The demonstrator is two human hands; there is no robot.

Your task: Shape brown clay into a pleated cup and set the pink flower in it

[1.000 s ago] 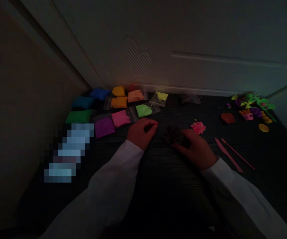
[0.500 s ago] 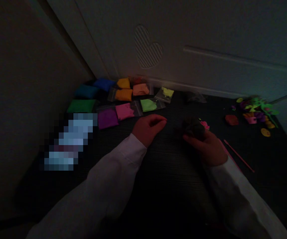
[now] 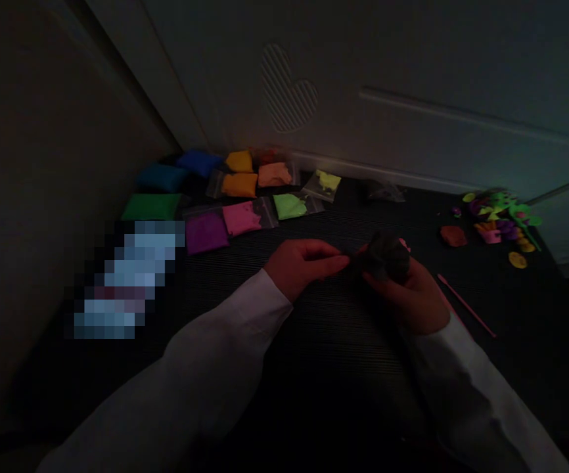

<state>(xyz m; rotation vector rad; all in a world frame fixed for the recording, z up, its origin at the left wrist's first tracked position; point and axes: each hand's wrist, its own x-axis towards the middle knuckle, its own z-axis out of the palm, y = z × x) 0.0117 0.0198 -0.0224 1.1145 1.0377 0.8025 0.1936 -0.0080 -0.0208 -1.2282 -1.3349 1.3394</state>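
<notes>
The scene is very dim. My right hand point(image 3: 412, 292) is closed around a dark lump of clay point(image 3: 386, 256), held just above the black ribbed mat point(image 3: 314, 368). My left hand point(image 3: 304, 263) reaches right, its fingers pressed together and touching the left edge of that lump. A pink clay cluster point(image 3: 403, 244) is mostly hidden behind the lump. Both arms wear white sleeves.
Several clay packets lie at the back left: green point(image 3: 150, 206), purple point(image 3: 206, 232), pink point(image 3: 243, 217), lime point(image 3: 290, 205), orange point(image 3: 239, 184), blue point(image 3: 198, 161). A thin pink tool point(image 3: 466, 306) lies right of my hand. Colourful clay figures point(image 3: 501, 217) and a red piece point(image 3: 453, 236) sit far right. A white panel stands behind.
My right hand lifted the dark clay lump off the mat and moved it right. My left hand then slid right until its fingertips met the lump.
</notes>
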